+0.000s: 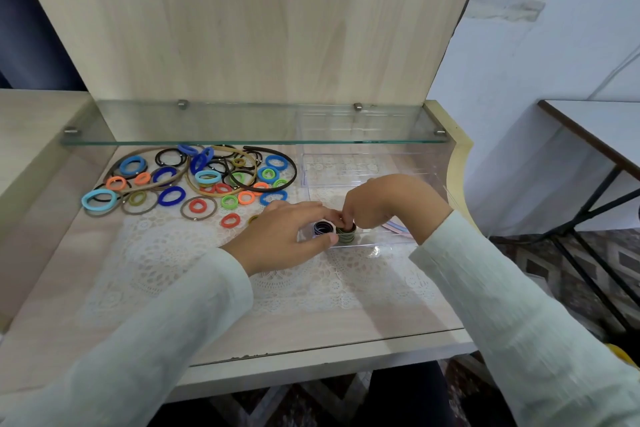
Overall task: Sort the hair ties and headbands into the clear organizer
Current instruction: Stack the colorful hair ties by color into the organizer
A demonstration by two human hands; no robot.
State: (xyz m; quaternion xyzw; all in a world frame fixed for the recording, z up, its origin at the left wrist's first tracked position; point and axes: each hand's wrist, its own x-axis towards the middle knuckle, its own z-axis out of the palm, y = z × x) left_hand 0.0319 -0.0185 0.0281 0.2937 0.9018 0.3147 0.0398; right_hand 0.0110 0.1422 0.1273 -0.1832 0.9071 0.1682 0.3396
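Stacking step under way at the near-left corner of the clear organizer [367,163]: pinching the top of the olive-green stack of hair ties [346,236] with the curled fingertips of the right hand [379,201], and seating it upright just inside the front wall, touching a dark stack [323,228] beside it. Bracing that same corner with the left hand [285,236], with the thumb against the outside of the wall and the fingers curving over the rim (hard to tell whether gripping the plastic, holding the dark stack or merely steadying, with the contact hidden by the fingers).

Leaving most of the job undone, judging by the loose pile of hair ties [194,180] and the headbands [293,166] lying on the lace mat [166,253] to the left, under the glass shelf [242,130], apart from the organizer.

Calling next, probably, for releasing the green stack gently without toppling it, then reaching left for another colour group, and saving the organizer's long open stretch for the headbands.
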